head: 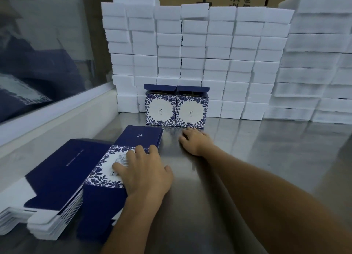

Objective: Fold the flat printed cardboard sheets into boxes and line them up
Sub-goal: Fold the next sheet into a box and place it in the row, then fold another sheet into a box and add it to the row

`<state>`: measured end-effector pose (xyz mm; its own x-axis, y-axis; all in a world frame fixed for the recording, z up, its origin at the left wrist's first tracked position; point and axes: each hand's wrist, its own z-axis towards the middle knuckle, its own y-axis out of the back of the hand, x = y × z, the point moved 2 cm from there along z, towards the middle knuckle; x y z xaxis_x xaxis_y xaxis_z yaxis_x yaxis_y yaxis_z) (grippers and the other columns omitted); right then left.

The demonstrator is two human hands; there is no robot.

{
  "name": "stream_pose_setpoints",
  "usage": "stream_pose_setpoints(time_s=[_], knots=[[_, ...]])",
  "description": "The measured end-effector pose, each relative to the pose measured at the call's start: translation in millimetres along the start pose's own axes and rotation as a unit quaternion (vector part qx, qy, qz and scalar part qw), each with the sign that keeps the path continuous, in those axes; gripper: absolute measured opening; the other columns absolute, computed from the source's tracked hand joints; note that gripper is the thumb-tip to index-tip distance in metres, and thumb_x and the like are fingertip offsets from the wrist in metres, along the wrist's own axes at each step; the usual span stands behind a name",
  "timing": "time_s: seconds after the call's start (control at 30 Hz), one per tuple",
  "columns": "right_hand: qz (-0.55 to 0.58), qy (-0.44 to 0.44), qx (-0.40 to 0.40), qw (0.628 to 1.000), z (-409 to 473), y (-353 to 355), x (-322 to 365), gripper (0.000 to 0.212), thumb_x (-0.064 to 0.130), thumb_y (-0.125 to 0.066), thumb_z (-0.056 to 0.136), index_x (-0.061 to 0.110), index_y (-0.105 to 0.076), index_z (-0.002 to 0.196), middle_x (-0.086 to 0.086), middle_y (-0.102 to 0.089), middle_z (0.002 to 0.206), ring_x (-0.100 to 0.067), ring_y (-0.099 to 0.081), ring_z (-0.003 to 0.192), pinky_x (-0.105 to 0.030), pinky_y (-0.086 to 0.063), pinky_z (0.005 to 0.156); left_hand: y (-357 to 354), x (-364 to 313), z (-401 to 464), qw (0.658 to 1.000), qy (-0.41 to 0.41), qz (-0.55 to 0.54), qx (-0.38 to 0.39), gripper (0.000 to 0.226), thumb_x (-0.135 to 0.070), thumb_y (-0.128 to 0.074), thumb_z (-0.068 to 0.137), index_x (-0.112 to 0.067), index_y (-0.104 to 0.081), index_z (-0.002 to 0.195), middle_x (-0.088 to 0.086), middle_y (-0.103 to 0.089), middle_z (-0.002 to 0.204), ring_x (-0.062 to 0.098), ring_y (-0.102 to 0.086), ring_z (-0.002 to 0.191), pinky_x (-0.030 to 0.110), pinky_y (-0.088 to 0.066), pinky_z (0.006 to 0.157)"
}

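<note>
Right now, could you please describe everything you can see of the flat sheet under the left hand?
The flat sheet is printed cardboard, unfolded: navy panels at both ends and a white middle panel with small text, framed by blue leaves. It lies flat atop the stack of flat sheets on the steel table. The left hand presses on it with spread, straight fingers.

Two folded boxes (176,106) standing upright side by side, touching, far end of the table (247,149), backs against the white stacks. Blue-and-white floral print, pale round panel on each front, navy top flaps up & open. Nearer, left: flat sheet (122,158) lying long-ways, navy w/ floral mid-section, small white logo on its far panel, pale text panel in the floral part. It sits partly on a stack of flat sheets (57,187) — navy faces up, white edges showing, slightly fanned at the near-left corner.
</note>
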<state>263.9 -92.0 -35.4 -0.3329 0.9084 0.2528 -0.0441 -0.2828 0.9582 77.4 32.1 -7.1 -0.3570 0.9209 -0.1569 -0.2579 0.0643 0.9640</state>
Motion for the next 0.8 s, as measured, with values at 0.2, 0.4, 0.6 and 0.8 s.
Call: stream_pose_setpoints(time_s=[0.2,0.4,0.6,0.8], knots=[[0.026,0.004,-0.052,0.998,-44.3,4.6,-6.1,0.029,0.042,-0.047,0.098,0.018,-0.061,0.105,-0.008,-0.063,0.122,-0.03,-0.058,0.115,-0.037,-0.04,0.094,1.4,9.3,3.5,0.998,0.039,-0.038,-0.031,0.062,-0.054,-0.052,0.089,-0.023,-0.035,0.141,0.015,-0.027,0.151,0.035,-0.022,0.14,0.049,-0.027,0.105],[0.218,-0.073,-0.105,0.968,-117.4,24.3,-27.9,0.012,0.03,-0.064,0.089,0.023,-0.074,0.093,0.001,-0.074,0.094,-0.019,-0.067,0.095,-0.029,-0.051,0.084,3.4,29.6,6.8,0.993,0.106,-0.044,0.013,0.08,-0.071,-0.048,0.083,-0.02,-0.037,0.143,0.019,-0.036,0.15,0.038,-0.028,0.139,0.048,-0.022,0.109],[0.409,-0.106,-0.17,0.89,-174.7,36.6,-47.9,0.016,0.017,-0.066,0.092,0.018,-0.074,0.079,0.004,-0.075,0.075,-0.012,-0.072,0.077,-0.018,-0.05,0.065,6.3,30.7,7.9,0.995,0.093,-0.047,0.01,0.073,-0.069,-0.041,0.085,-0.019,-0.037,0.139,0.016,-0.051,0.139,0.037,-0.045,0.128,0.047,-0.027,0.102],[0.477,-0.105,-0.187,0.852,-189.4,41.5,-49.5,0.016,0.016,-0.064,0.095,0.014,-0.073,0.083,0.001,-0.074,0.068,-0.004,-0.07,0.068,-0.011,-0.045,0.055,11.9,30.8,9.4,0.991,0.084,-0.1,-0.029,0.057,-0.057,-0.038,0.093,-0.015,-0.046,0.13,0.013,-0.062,0.125,0.035,-0.055,0.116,0.046,-0.031,0.099]])
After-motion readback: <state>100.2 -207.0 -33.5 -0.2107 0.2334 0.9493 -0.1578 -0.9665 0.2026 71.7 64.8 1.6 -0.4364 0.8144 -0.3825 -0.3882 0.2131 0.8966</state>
